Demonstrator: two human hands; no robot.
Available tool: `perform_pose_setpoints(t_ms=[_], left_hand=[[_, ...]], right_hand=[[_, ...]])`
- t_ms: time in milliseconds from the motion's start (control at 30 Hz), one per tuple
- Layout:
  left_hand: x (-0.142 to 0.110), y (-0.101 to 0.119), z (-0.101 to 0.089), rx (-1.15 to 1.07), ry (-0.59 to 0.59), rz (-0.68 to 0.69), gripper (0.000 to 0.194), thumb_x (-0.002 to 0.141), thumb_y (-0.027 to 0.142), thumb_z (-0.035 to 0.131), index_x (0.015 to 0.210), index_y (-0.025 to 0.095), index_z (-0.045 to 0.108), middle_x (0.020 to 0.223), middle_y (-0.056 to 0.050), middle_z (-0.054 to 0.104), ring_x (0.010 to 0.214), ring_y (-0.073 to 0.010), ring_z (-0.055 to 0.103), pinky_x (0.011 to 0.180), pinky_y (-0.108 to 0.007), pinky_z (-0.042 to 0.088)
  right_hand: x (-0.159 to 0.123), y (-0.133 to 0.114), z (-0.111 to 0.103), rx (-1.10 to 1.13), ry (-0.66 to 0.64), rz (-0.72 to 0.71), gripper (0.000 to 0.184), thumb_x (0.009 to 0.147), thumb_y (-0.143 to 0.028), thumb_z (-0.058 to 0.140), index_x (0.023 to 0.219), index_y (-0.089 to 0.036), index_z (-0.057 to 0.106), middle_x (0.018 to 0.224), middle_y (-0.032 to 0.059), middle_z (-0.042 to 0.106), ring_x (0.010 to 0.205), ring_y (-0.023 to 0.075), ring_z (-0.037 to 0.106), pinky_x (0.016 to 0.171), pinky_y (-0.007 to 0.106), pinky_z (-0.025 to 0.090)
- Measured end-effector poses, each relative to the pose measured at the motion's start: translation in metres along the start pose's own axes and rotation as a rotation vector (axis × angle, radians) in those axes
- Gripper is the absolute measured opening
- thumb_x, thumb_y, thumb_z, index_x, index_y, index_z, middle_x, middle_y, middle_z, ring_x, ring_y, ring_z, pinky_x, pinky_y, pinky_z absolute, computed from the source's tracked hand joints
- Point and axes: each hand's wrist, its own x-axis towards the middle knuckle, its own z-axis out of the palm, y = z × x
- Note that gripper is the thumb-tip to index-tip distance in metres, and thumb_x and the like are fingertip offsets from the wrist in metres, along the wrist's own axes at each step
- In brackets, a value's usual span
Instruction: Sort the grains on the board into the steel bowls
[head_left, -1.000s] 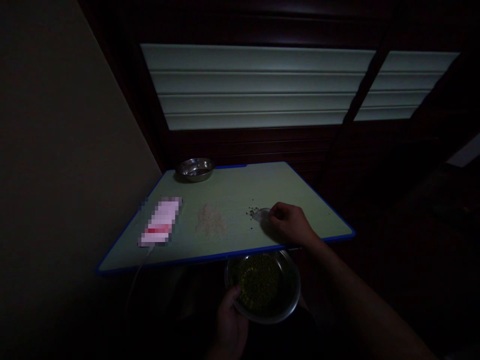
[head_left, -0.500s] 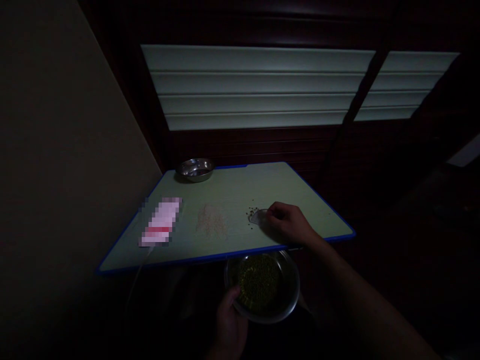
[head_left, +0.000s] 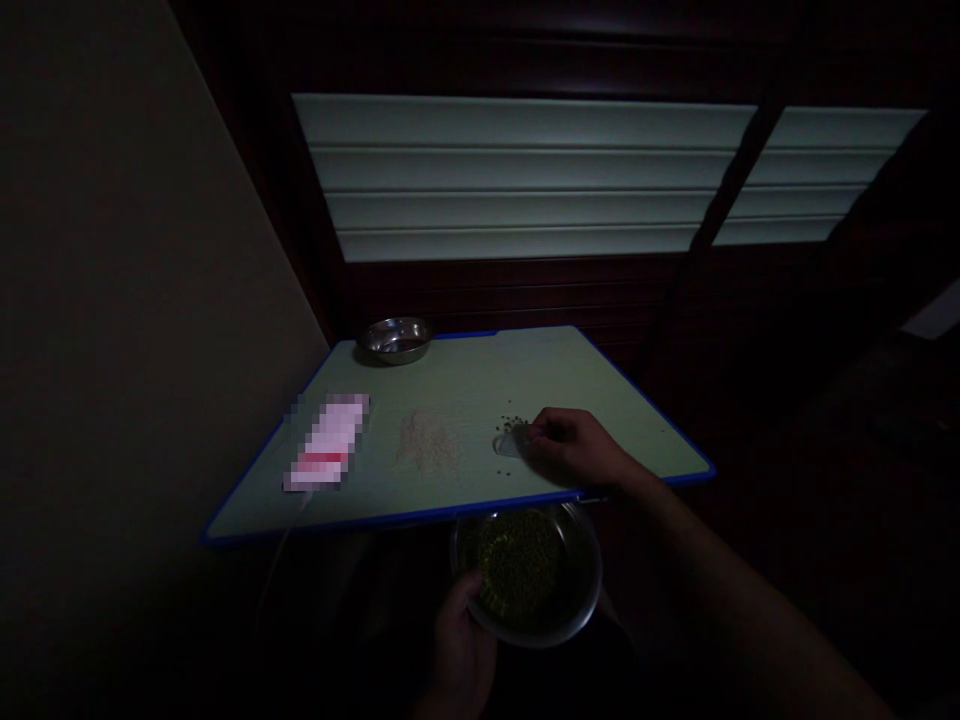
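Observation:
My left hand (head_left: 463,640) grips the rim of a metal bowl (head_left: 577,625) below the table's front edge, thumb over the side. Inside the bowl lie many small green beans (head_left: 521,565). Over the right part of the table, my right hand (head_left: 574,445) pinches a small, flat, translucent piece (head_left: 512,441), like a scraper or scoop; its exact kind is unclear in the dim light. Scattered dark beans (head_left: 514,422) lie just beyond and around that piece. Left of them is a loose patch of pale grains (head_left: 429,440).
The pale green table (head_left: 517,370) has a blue rim. A shallow metal bowl (head_left: 396,342) stands at its back left corner. A blurred-out phone-like thing (head_left: 330,440) with a cable lies at the left. A wall and dark panelling with white slats rise behind.
My right hand has shifted the translucent piece slightly left and nearer to me among the scattered beans. My left hand still keeps the bowl in place. The view has moved a little.

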Motion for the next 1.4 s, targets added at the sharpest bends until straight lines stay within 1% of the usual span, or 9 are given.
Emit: perform_pose_setpoints(t_ms=[133, 267, 433, 500, 633, 800, 1000, 1200, 1400], left_hand=[[0.0014, 0.0, -0.0007, 0.002, -0.001, -0.018, 0.042, 0.073, 0.018, 0.061, 0.115, 0.015, 0.07, 0.087, -0.009, 0.077, 0.1, -0.029, 0.069, 0.101, -0.046, 0.046], [-0.0006, 0.0007, 0.001, 0.0, 0.003, -0.034, 0.04, 0.073, 0.018, 0.06, 0.111, 0.017, 0.071, 0.087, -0.008, 0.078, 0.099, -0.0289, 0.069, 0.101, -0.048, 0.046], [-0.0003, -0.0008, 0.0007, -0.004, 0.026, -0.011, 0.042, 0.072, 0.018, 0.061, 0.113, 0.014, 0.07, 0.087, -0.009, 0.077, 0.1, -0.0296, 0.069, 0.1, -0.048, 0.046], [0.0003, -0.0008, 0.0004, 0.0, 0.026, -0.017, 0.043, 0.072, 0.018, 0.061, 0.114, 0.014, 0.07, 0.087, -0.009, 0.077, 0.101, -0.0296, 0.069, 0.1, -0.048, 0.046], [0.0006, 0.0002, 0.0009, -0.011, 0.033, -0.008, 0.042, 0.072, 0.017, 0.061, 0.113, 0.013, 0.07, 0.087, -0.009, 0.078, 0.1, -0.0287, 0.069, 0.1, -0.046, 0.046], [0.0004, -0.0007, -0.0005, -0.008, 0.028, -0.028, 0.04, 0.071, 0.017, 0.061, 0.109, 0.014, 0.072, 0.088, -0.009, 0.078, 0.095, -0.0288, 0.071, 0.1, -0.049, 0.046], [0.0009, -0.0015, -0.0022, -0.021, 0.028, -0.01, 0.041, 0.072, 0.017, 0.061, 0.112, 0.014, 0.07, 0.088, -0.009, 0.078, 0.096, -0.0283, 0.07, 0.102, -0.048, 0.045], [-0.0005, -0.0002, 0.0012, -0.022, 0.04, -0.023, 0.042, 0.073, 0.015, 0.059, 0.113, 0.014, 0.071, 0.086, -0.009, 0.078, 0.097, -0.0281, 0.07, 0.102, -0.047, 0.045], [0.0021, -0.0025, -0.0033, -0.021, 0.026, -0.02, 0.033, 0.074, 0.018, 0.06, 0.103, 0.015, 0.074, 0.089, -0.009, 0.078, 0.098, -0.0285, 0.07, 0.102, -0.048, 0.045]], right_hand=[[0.0031, 0.0002, 0.0027, -0.148, 0.171, 0.053, 0.012, 0.074, -0.028, 0.057, 0.07, -0.018, 0.061, 0.065, 0.001, 0.063, 0.061, 0.0143, 0.054, 0.06, 0.026, 0.039], [0.0043, 0.0022, 0.0018, -0.22, 0.264, 0.1, 0.01, 0.072, -0.025, 0.056, 0.069, -0.018, 0.062, 0.064, 0.0013, 0.064, 0.06, 0.0144, 0.056, 0.058, 0.026, 0.038], [0.0044, 0.0087, -0.0019, -0.23, 0.354, 0.125, 0.009, 0.072, -0.024, 0.056, 0.07, -0.018, 0.063, 0.067, 0.0026, 0.066, 0.065, 0.0159, 0.059, 0.061, 0.027, 0.04], [0.0048, 0.0093, -0.0017, -0.207, 0.345, 0.089, 0.01, 0.073, -0.024, 0.056, 0.072, -0.018, 0.064, 0.068, 0.0024, 0.067, 0.065, 0.0157, 0.059, 0.062, 0.026, 0.041], [0.006, 0.0055, 0.0008, -0.182, 0.275, 0.002, 0.012, 0.076, -0.025, 0.056, 0.077, -0.019, 0.065, 0.068, 0.0008, 0.066, 0.063, 0.0144, 0.057, 0.061, 0.025, 0.04], [0.0068, 0.0023, 0.0017, -0.221, 0.229, -0.001, 0.013, 0.077, -0.026, 0.056, 0.08, -0.019, 0.066, 0.068, 0.0009, 0.065, 0.062, 0.014, 0.055, 0.059, 0.026, 0.038], [0.0065, 0.0082, 0.0005, -0.119, 0.263, -0.009, 0.013, 0.076, -0.027, 0.054, 0.076, -0.018, 0.064, 0.067, 0.0009, 0.064, 0.063, 0.0145, 0.055, 0.062, 0.026, 0.04], [0.0081, 0.0082, 0.0036, -0.165, 0.249, -0.029, 0.015, 0.078, -0.028, 0.055, 0.081, -0.018, 0.066, 0.073, 0.0024, 0.067, 0.066, 0.0151, 0.058, 0.065, 0.027, 0.042], [0.0075, 0.008, 0.0031, -0.115, 0.253, -0.02, 0.013, 0.077, -0.027, 0.055, 0.076, -0.018, 0.064, 0.067, 0.0007, 0.063, 0.063, 0.0146, 0.055, 0.06, 0.026, 0.04]])
